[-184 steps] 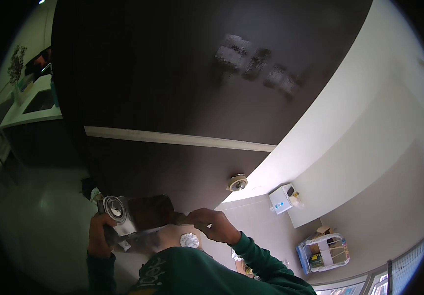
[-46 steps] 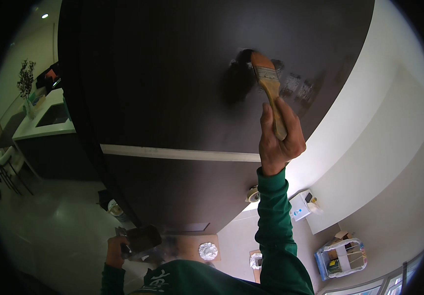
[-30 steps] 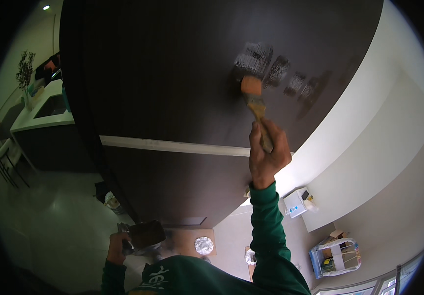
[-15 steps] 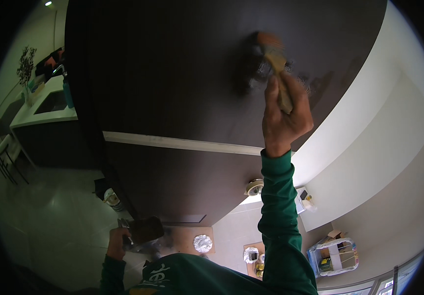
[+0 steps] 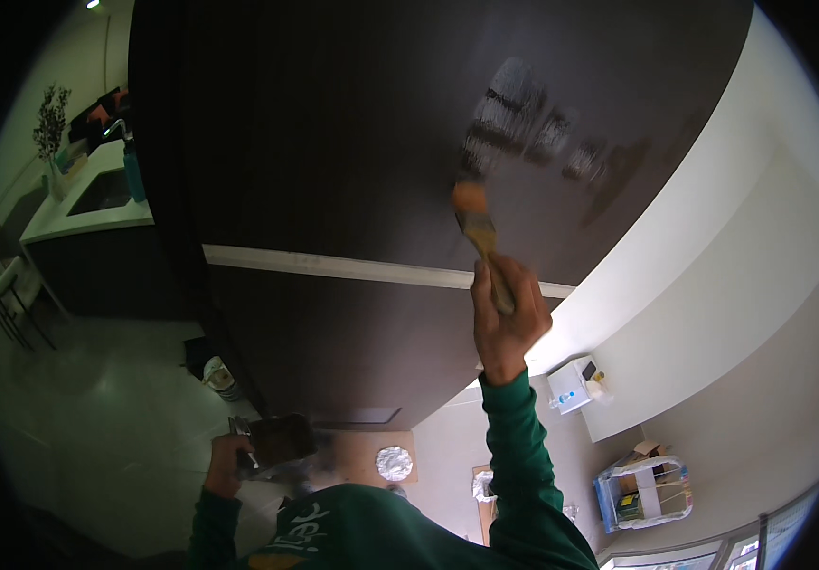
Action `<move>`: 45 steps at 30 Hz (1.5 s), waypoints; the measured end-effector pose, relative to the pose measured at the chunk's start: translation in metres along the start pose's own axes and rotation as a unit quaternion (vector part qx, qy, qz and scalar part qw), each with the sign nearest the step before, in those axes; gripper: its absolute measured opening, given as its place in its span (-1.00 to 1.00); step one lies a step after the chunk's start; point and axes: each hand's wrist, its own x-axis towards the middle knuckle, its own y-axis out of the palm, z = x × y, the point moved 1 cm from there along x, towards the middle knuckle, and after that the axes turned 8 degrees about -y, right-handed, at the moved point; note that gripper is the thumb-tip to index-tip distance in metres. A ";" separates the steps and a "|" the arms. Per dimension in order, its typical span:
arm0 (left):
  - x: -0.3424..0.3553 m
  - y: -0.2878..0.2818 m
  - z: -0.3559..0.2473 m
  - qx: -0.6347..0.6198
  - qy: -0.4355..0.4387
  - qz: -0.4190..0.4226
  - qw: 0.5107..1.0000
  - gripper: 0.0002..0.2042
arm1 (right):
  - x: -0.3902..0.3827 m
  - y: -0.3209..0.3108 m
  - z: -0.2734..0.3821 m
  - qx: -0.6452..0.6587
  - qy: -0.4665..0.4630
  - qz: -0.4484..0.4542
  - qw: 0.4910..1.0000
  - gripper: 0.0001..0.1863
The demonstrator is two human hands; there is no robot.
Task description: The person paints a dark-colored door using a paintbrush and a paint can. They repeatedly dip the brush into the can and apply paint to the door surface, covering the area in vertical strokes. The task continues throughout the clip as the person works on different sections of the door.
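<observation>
My right hand [image 5: 512,321] is closed around the handle of a paintbrush [image 5: 478,226]. The brush's orange-brown bristles meet the dark brown panel [image 5: 314,142], just below several wet, glossy strokes [image 5: 507,109]. Beneath the brush, a pale strip [image 5: 333,269] runs across the panel. Low on the left, my left hand [image 5: 228,465] grips the side of a dark paint container [image 5: 282,441]; its contents look dark, and I cannot make out more of them.
White curved wall [image 5: 704,247] borders the panel on the right. On the floor stand a bucket [image 5: 220,378], a foil-covered round thing [image 5: 394,464] on brown board, a small white table [image 5: 574,385] and a cart of supplies [image 5: 645,494]. A sink counter [image 5: 44,220] is at far left.
My right hand has moved down and slightly left with the paintbrush, uncovering the wet strokes above. The left hand and its container have hardly moved.
</observation>
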 end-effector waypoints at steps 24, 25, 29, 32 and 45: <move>-0.061 0.155 -0.160 0.211 0.169 -0.017 0.963 -0.67 | -0.240 -0.109 -0.025 0.438 0.660 0.190 0.580 -0.72; -0.060 0.167 -0.165 0.145 0.110 -0.030 0.983 -0.69 | -0.250 -0.111 -0.029 0.438 0.666 0.194 0.572 -0.72; -0.058 0.192 -0.164 -0.055 -0.034 -0.029 0.998 -0.80 | -0.257 -0.121 -0.042 0.448 0.673 0.226 0.543 -0.73; -0.050 0.187 -0.137 -0.047 -0.032 -0.054 0.997 -0.84 | -0.260 -0.128 -0.052 0.453 0.668 0.252 0.534 -0.72; -0.066 0.259 -0.193 -0.071 -0.099 -0.141 0.982 -0.84 | -0.245 -0.157 -0.103 0.423 0.641 0.295 0.569 -0.71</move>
